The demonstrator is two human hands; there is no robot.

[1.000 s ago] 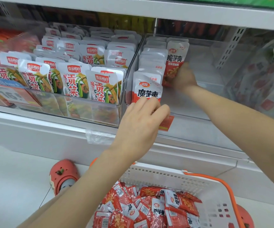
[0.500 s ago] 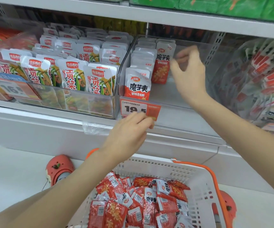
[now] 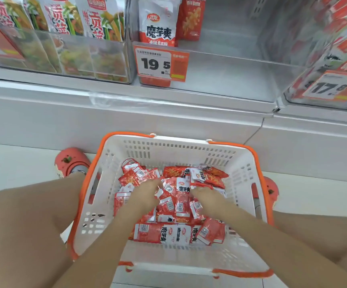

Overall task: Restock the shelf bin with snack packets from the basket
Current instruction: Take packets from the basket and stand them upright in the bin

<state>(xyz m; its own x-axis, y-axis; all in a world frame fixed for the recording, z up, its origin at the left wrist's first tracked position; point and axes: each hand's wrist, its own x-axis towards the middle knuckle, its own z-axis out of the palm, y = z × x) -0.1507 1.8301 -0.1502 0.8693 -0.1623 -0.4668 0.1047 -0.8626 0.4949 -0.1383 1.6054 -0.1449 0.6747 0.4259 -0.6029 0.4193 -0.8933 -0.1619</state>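
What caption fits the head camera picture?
Both hands dig into red snack packets in the basket.

Perforated white plastic basket [image 3: 241, 169] with orange rim; glossy red-and-white foil-like snack packets [image 3: 174, 206]; clear, smooth plastic shelf bin [image 3: 226, 77]; matt paper price tag [image 3: 161, 63]; smooth white painted shelf [image 3: 43, 90]; smooth orange-red clogs [image 3: 70, 161].

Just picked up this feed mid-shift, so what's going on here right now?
A person is restocking snacks. Both hands are down in the white basket, the left hand and right hand digging into the pile of red snack packets; whether either has a grip on one is unclear. Above, the clear shelf bin behind the 19.5 price tag holds only a few standing packets at its left, with most of it bare.
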